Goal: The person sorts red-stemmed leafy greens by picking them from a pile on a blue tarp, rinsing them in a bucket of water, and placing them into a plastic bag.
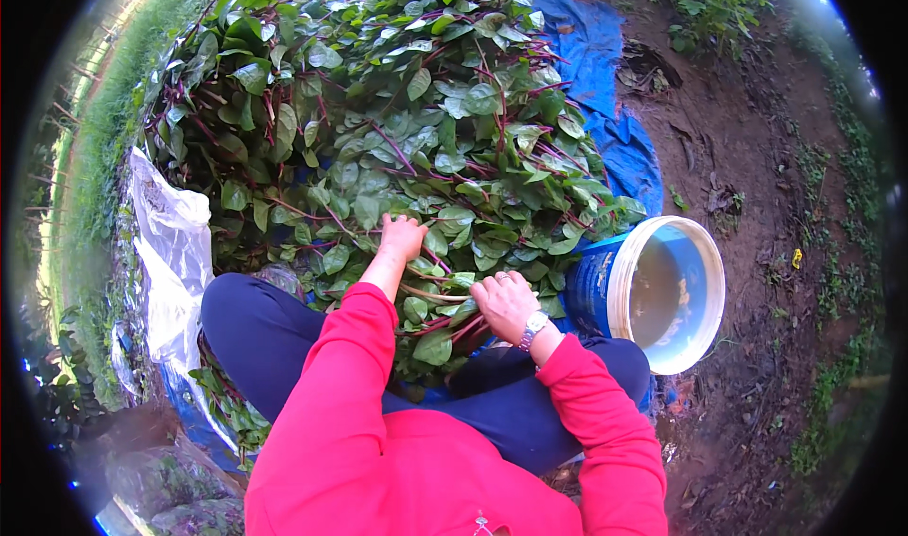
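My hands are apart, left of the bucket (pixel 593 285). My right hand (pixel 506 304), nearer it, is clasped round leafy stems (pixel 437 297) running roughly crosswise, leftward from the bucket; my left hand (pixel 404 237), farther off, meets the leaf heap (pixel 463 139), its grip unclear.

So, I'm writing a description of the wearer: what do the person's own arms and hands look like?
Both arms wear long, bright pinkish-red fabric sleeves, pushed up or ending short of the wrists. The left hand is ungloved, its wrist without a watch. The right hand is ungloved too, with a silver-coloured metal wristwatch on its wrist.
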`<act>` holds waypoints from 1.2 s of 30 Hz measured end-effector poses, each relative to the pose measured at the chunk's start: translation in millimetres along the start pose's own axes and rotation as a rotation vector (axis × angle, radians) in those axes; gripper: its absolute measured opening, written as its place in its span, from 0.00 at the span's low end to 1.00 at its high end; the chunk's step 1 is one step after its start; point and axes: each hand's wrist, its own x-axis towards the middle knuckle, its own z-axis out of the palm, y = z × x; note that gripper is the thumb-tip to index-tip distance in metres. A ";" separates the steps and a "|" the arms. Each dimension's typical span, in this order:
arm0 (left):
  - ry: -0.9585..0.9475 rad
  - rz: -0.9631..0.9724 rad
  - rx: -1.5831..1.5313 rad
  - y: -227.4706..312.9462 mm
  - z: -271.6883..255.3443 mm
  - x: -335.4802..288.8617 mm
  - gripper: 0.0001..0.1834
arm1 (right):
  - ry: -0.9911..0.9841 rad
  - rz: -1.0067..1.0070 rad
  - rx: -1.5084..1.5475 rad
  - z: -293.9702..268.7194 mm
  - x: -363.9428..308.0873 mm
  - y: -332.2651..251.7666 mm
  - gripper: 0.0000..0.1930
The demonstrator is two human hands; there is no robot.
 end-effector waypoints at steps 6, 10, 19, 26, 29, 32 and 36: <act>0.644 -0.010 -0.498 -7.0 -41.5 -17.1 0.07 | -0.116 0.226 -0.016 9.5 -10.0 -19.7 0.09; 0.592 0.164 -0.823 26.6 -43.1 -43.1 0.06 | -0.072 0.220 -0.099 16.7 -12.9 -20.9 0.05; -0.517 0.145 -1.165 40.0 -41.6 -77.9 0.17 | -0.125 0.145 -0.116 20.3 -24.0 -10.9 0.07; 0.148 -0.346 0.038 -41.4 75.6 -63.9 0.14 | -0.103 0.122 -0.080 23.7 -5.8 -2.3 0.11; 0.264 -0.237 0.057 -45.7 66.8 -63.0 0.09 | -0.132 0.174 -0.093 22.2 -9.4 5.6 0.11; 0.451 -0.260 -0.087 -47.2 27.0 -48.1 0.07 | -0.051 0.150 -0.109 27.0 -8.2 7.3 0.11; 0.794 -0.003 -0.431 -1.8 -40.4 -38.5 0.06 | 0.091 0.097 -0.135 24.2 -4.3 4.8 0.07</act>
